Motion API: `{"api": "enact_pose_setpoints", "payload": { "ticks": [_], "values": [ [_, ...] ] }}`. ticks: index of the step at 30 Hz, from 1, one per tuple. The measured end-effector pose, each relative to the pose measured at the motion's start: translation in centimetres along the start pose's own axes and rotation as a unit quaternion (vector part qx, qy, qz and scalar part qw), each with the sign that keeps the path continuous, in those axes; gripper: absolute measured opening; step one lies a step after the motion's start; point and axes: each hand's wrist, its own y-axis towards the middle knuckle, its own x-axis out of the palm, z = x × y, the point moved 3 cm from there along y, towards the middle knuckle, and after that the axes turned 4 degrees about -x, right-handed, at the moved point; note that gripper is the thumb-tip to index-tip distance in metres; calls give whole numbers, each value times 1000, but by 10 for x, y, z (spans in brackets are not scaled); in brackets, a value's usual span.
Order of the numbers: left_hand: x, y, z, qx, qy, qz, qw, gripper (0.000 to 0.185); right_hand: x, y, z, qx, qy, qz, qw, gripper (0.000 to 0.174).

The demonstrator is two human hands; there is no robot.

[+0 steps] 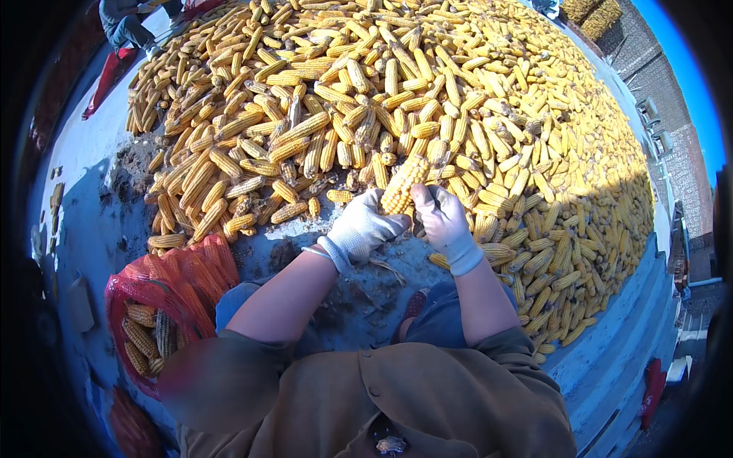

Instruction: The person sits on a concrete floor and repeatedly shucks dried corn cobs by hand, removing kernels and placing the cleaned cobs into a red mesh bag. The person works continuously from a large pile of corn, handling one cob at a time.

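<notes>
Both my hands wear whitish knit work gloves; bare fingertips show on my right one. Between them is a yellow ear of corn (405,184), tilted with its upper end away from me. My left hand (362,223) is closed around its lower left side. My right hand (442,217) presses its thumb against the right side; its other fingers are partly hidden. A large heap of husked corn ears (320,131) lies just beyond and to the right. To my left, a red mesh sack (172,280) lies with its mouth towards me, several ears inside.
Dirt and husk scraps lie on the bluish ground (366,297) between my legs. Another person (127,28) sits at the far upper left, near a red sack (109,77). A further dark red mesh sack (133,426) lies at the lower left. Brick paving is at the right rim.
</notes>
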Motion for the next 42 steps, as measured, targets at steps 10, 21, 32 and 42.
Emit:
{"api": "enact_pose_setpoints", "payload": {
  "ticks": [10, 21, 32, 42],
  "values": [
    [0, -24, 17, -115, -113, -23, 987, 28, -19, 14, -8, 123, -196, -81, 969, 62],
    [12, -43, 16, -161, -163, -44, 972, 22, 24, 31, 1, -155, -172, 97, 968, 45],
    [-10, -42, 21, -148, -291, -93, 941, 19, -21, 25, 25, 20, -502, -173, 847, 40],
    [4, -37, 9, -174, -151, -106, 967, 29, 0, 58, 38, 48, 622, -328, 709, 43]
  ]
}}
